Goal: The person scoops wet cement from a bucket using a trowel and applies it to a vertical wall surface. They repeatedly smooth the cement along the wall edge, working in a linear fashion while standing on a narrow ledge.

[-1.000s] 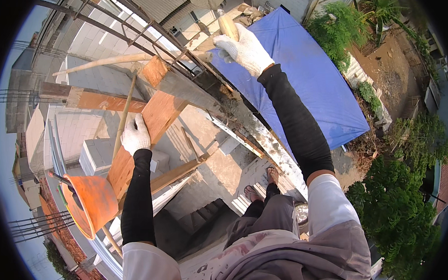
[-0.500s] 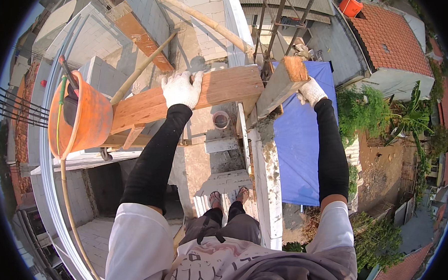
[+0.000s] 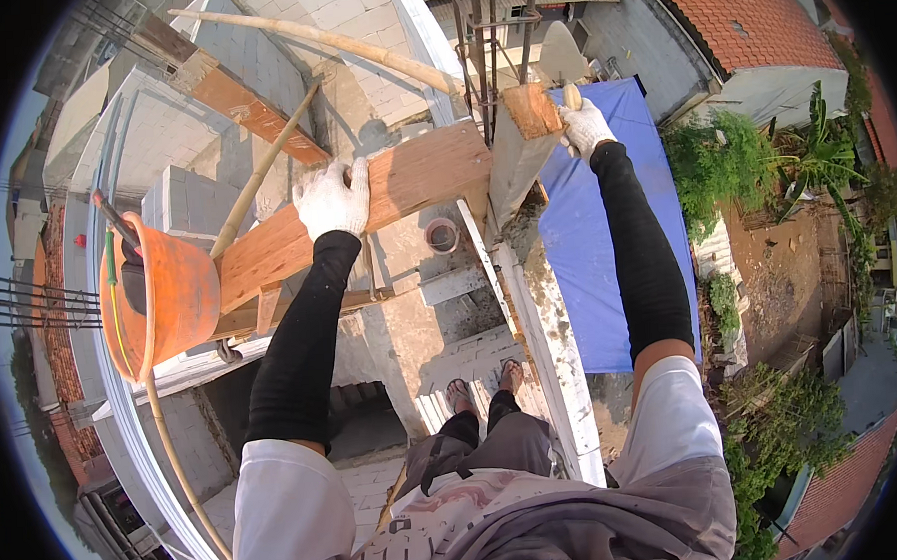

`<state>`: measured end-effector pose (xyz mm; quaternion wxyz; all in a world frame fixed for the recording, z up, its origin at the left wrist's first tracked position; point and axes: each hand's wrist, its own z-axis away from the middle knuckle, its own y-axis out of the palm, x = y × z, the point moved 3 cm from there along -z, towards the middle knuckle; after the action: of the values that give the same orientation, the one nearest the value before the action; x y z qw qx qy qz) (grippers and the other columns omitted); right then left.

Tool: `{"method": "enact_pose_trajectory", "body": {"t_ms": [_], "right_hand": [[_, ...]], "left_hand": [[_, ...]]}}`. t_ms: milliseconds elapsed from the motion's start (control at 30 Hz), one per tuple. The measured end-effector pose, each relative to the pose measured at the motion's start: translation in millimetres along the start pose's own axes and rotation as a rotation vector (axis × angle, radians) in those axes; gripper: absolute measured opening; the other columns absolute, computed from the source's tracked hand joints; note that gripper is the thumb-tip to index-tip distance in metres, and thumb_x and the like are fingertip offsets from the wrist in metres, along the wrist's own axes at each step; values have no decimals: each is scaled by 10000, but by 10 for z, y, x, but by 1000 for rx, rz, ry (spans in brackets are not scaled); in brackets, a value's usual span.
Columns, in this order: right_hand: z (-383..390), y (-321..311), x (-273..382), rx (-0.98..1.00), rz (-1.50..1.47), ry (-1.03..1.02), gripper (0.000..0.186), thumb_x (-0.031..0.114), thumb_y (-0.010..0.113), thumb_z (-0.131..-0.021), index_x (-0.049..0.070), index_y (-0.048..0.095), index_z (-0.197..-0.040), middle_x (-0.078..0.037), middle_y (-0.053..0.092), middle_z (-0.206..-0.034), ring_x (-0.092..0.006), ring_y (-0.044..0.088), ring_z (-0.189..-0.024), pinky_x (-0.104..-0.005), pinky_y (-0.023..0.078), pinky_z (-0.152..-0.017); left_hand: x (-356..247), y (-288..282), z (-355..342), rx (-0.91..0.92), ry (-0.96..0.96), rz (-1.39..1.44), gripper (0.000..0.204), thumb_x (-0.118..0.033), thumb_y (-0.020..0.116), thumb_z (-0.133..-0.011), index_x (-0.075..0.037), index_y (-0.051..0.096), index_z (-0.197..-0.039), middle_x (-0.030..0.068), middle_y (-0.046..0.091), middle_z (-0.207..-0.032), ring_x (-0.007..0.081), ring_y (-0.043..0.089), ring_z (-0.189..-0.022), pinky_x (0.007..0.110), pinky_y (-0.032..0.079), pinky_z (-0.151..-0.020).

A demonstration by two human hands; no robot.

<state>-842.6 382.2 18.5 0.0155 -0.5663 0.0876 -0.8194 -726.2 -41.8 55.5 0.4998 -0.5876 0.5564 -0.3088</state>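
My left hand (image 3: 331, 199), in a white knit glove, presses on a wide reddish-brown wooden plank (image 3: 424, 171), its fingers curled over the far edge. The plank runs from an orange bucket (image 3: 184, 292) at the left to a mortar-stained upright wooden form (image 3: 520, 157) with a raw end. My right hand (image 3: 587, 129), gloved too, is beside that end. It closes round the pale wooden handle of what looks like a trowel (image 3: 572, 96); a grey rounded blade-like shape shows just beyond. Dark-handled tools stick out of the bucket.
Bare steel rebar (image 3: 493, 48) rises behind the form. A blue tarp (image 3: 607, 243) hangs to the right, over a drop toward plants and tiled roofs (image 3: 748, 22). Bamboo poles (image 3: 269, 173) slant across at the left. My feet stand on a narrow ledge (image 3: 444, 405) beside a rough wall (image 3: 558, 375).
My right hand has risen from the form's side to near its top end, and the pale handle now shows. My left hand stays on the plank. The whole view has turned and shifted a little.
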Motion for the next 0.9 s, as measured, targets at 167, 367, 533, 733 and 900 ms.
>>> {"method": "enact_pose_trajectory", "body": {"t_ms": [167, 367, 533, 733, 900], "right_hand": [[-156, -99, 76, 19, 119, -186, 529, 312, 804, -815, -16, 659, -1204, -67, 671, -775, -163, 607, -550, -349, 492, -494], [-86, 31, 155, 304, 564, -267, 412, 376, 823, -783, 43, 702, -994, -51, 644, -687, -153, 574, -555, -337, 423, -476], [-230, -221, -277, 66, 353, -245, 425, 415, 824, -813, 62, 712, -1023, -43, 643, -691, -153, 557, -496, -339, 427, -456], [17, -321, -160, 180, 232, -153, 409, 416, 805, -835, 61, 715, -1017, -25, 604, -658, -132, 546, -486, -319, 427, -432], [68, -131, -130, 386, 292, -96, 337, 403, 788, -878, 99, 693, -988, 3, 557, -625, -96, 497, -461, -288, 374, -398]], "left_hand": [[155, -10, -1, 52, 0, -104, 564, -592, 514, -1044, -120, 823, -1025, 159, 788, -1012, 385, 721, -1026, 511, 470, -1044], [279, -116, -10, 19, 30, -68, 637, -603, 480, -1063, -54, 802, -1033, 248, 761, -987, 459, 716, -949, 526, 551, -849], [-10, 24, -28, 77, 57, -52, 662, -624, 463, -1065, -54, 800, -1044, 252, 757, -983, 464, 716, -951, 527, 551, -841], [90, 16, -55, 66, 52, -72, 662, -629, 469, -1060, -54, 794, -1029, 246, 756, -974, 461, 718, -944, 529, 551, -834], [204, 30, -45, 47, 9, -78, 625, -612, 496, -1048, -73, 807, -1103, 246, 764, -987, 460, 728, -958, 536, 561, -855]]}}
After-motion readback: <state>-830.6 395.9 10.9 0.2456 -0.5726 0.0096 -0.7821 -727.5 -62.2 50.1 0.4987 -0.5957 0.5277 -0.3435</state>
